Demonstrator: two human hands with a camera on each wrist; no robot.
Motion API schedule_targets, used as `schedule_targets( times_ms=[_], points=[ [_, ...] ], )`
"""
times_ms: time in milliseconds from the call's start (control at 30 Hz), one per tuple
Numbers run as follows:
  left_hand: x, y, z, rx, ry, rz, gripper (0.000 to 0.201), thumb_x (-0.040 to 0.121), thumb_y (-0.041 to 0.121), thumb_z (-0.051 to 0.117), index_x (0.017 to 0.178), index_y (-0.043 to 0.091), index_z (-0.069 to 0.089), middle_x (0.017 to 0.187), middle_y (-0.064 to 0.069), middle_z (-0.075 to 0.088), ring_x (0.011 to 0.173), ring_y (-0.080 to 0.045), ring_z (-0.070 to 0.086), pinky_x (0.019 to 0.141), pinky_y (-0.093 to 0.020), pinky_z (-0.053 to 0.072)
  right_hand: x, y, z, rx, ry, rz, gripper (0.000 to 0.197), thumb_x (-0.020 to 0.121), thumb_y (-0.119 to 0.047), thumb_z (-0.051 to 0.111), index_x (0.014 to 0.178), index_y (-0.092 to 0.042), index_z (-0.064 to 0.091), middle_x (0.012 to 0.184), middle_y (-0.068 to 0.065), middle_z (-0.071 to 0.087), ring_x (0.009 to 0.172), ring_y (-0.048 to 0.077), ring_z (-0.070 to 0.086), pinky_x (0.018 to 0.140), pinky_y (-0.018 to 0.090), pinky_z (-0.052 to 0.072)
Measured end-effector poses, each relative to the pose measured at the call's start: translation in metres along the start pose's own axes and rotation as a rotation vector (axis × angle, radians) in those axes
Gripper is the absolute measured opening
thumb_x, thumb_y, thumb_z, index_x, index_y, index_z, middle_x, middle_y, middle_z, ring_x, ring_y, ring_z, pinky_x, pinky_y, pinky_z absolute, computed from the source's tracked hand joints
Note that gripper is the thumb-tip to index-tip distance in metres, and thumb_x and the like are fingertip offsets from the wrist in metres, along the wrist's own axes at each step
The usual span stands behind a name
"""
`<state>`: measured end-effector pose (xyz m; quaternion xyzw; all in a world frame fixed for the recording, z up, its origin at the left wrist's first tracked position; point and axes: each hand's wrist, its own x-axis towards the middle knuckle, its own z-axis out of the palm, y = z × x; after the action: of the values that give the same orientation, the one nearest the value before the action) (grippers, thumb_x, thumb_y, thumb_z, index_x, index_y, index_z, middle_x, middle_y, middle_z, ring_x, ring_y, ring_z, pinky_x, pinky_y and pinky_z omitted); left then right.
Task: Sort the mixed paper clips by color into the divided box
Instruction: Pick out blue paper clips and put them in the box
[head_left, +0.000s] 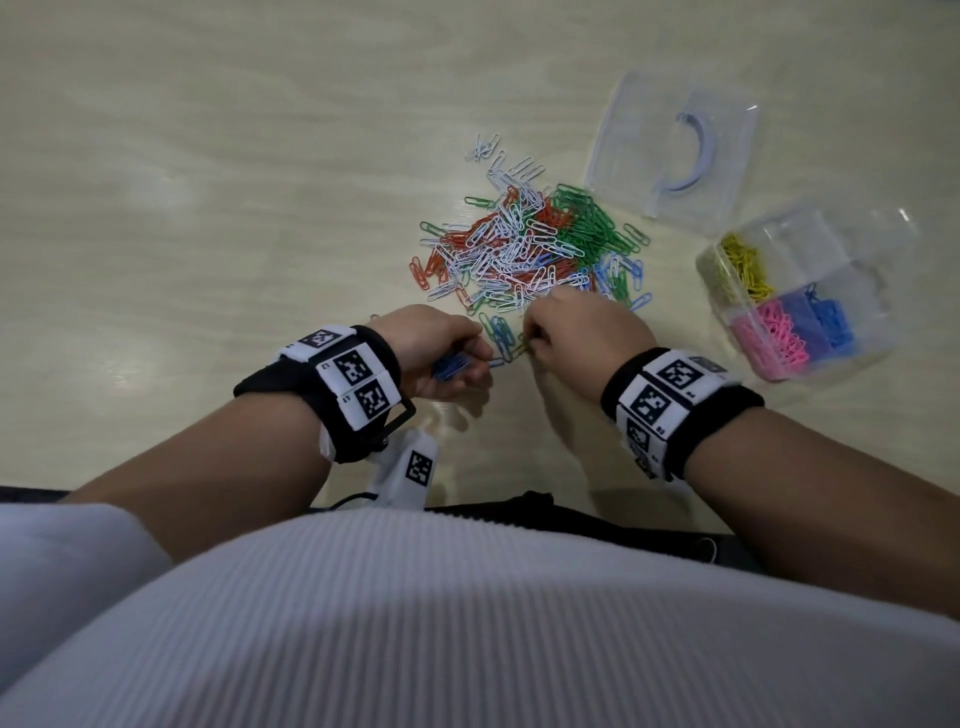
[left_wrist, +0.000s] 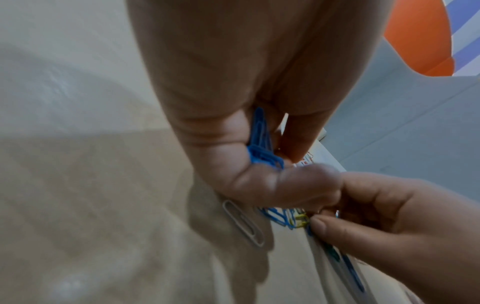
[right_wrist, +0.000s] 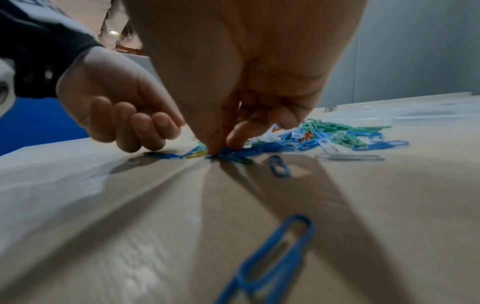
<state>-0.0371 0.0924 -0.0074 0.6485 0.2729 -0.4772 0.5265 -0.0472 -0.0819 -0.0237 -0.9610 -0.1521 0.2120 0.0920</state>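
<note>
left hand (head_left: 441, 353) curled round a bunch of blue clips (left_wrist: 261, 144), right hand (head_left: 574, 332) pinching clips at the near edge of the pile (head_left: 530, 249). light, slippery wire, tangles easily; best nipped by one loop. box (head_left: 800, 296) off right.

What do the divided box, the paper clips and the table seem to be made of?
Divided box: clear, glossy plastic; contents show through its walls.
Paper clips: seemingly coated wire; thin bent loops in solid colors.
Table: pale wood or wood-look laminate; faint grain, soft sheen.
</note>
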Motion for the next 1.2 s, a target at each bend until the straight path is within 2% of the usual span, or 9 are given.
schedule_targets(
  times_ms=[233, 333, 400, 500, 667, 800, 933, 1067, 1200],
  points=[
    [-0.002, 0.003, 0.005, 0.011, -0.008, 0.011, 0.033, 0.101, 0.024, 0.042, 0.078, 0.006, 0.059, 0.050, -0.007, 0.057, 0.039, -0.013, 0.054, 0.041, -0.018, 0.048, -0.002, 0.007, -0.001, -0.117, 0.016, 0.040, 0.020, 0.090, -0.022, 0.048, 0.107, -0.017, 0.056, 0.109, 0.006, 0.059, 0.098, 0.029, 0.058, 0.080, 0.035, 0.040],
    [-0.001, 0.001, 0.001, -0.035, -0.009, 0.004, 0.035, 0.101, 0.023, 0.040, 0.077, 0.005, 0.057, 0.050, -0.009, 0.056, 0.040, -0.015, 0.053, 0.040, -0.018, 0.047, -0.001, 0.009, -0.005, -0.098, 0.055, 0.057, 0.018, 0.090, -0.022, 0.048, 0.105, -0.017, 0.056, 0.107, 0.006, 0.059, 0.095, 0.030, 0.058, 0.077, 0.036, 0.039],
    [-0.001, -0.001, -0.001, -0.053, -0.006, -0.008, 0.036, 0.101, 0.024, 0.039, 0.076, 0.006, 0.057, 0.050, -0.010, 0.055, 0.042, -0.016, 0.054, 0.039, -0.018, 0.045, 0.001, 0.000, -0.006, -0.036, 0.065, 0.025, 0.019, 0.091, -0.029, 0.049, 0.103, -0.017, 0.057, 0.108, 0.006, 0.058, 0.096, 0.031, 0.058, 0.077, 0.036, 0.040],
    [-0.002, -0.003, -0.004, -0.050, 0.016, -0.019, 0.036, 0.101, 0.024, 0.038, 0.075, 0.007, 0.056, 0.049, -0.008, 0.055, 0.043, -0.015, 0.054, 0.037, -0.017, 0.043, 0.006, -0.018, -0.001, 0.014, -0.017, 0.017, 0.032, 0.090, -0.043, 0.055, 0.108, -0.017, 0.056, 0.112, 0.005, 0.057, 0.102, 0.028, 0.058, 0.084, 0.037, 0.044],
    [-0.001, -0.006, -0.010, -0.053, 0.018, -0.028, 0.037, 0.101, 0.025, 0.039, 0.075, 0.007, 0.057, 0.049, -0.005, 0.054, 0.042, -0.011, 0.053, 0.040, -0.015, 0.044, 0.011, -0.022, 0.005, 0.004, -0.013, 0.045, 0.020, 0.090, -0.025, 0.050, 0.105, -0.015, 0.059, 0.110, 0.008, 0.059, 0.101, 0.031, 0.059, 0.082, 0.037, 0.047],
    [0.001, -0.005, -0.013, -0.084, -0.013, -0.038, 0.036, 0.100, 0.024, 0.040, 0.073, 0.007, 0.057, 0.053, -0.008, 0.053, 0.049, -0.015, 0.052, 0.041, -0.017, 0.044, 0.009, -0.016, -0.001, -0.050, -0.034, 0.049, 0.023, 0.089, -0.029, 0.053, 0.106, -0.016, 0.059, 0.111, 0.006, 0.060, 0.100, 0.029, 0.060, 0.081, 0.035, 0.044],
    [0.002, -0.001, -0.009, -0.082, -0.026, -0.021, 0.033, 0.099, 0.022, 0.040, 0.073, 0.007, 0.055, 0.053, -0.009, 0.052, 0.045, -0.016, 0.051, 0.041, -0.017, 0.044, 0.008, -0.009, -0.004, -0.034, -0.026, 0.085, 0.018, 0.088, -0.028, 0.051, 0.101, -0.019, 0.059, 0.107, 0.004, 0.060, 0.095, 0.028, 0.060, 0.076, 0.034, 0.044],
    [0.002, 0.001, -0.008, -0.037, -0.003, -0.018, 0.034, 0.099, 0.024, 0.040, 0.074, 0.008, 0.056, 0.049, -0.007, 0.055, 0.062, -0.019, 0.056, 0.046, -0.018, 0.047, 0.008, -0.002, -0.007, 0.020, 0.045, 0.124, 0.018, 0.090, -0.025, 0.048, 0.101, -0.016, 0.059, 0.105, 0.006, 0.058, 0.091, 0.029, 0.059, 0.073, 0.035, 0.042],
    [0.004, -0.001, -0.008, -0.045, -0.005, -0.029, 0.034, 0.100, 0.025, 0.040, 0.075, 0.008, 0.057, 0.051, -0.008, 0.055, 0.069, -0.022, 0.055, 0.046, -0.018, 0.046, 0.005, -0.002, -0.008, 0.039, 0.123, 0.109, 0.019, 0.088, -0.023, 0.051, 0.107, -0.018, 0.055, 0.108, 0.005, 0.055, 0.091, 0.031, 0.058, 0.071, 0.035, 0.040]
  ],
)
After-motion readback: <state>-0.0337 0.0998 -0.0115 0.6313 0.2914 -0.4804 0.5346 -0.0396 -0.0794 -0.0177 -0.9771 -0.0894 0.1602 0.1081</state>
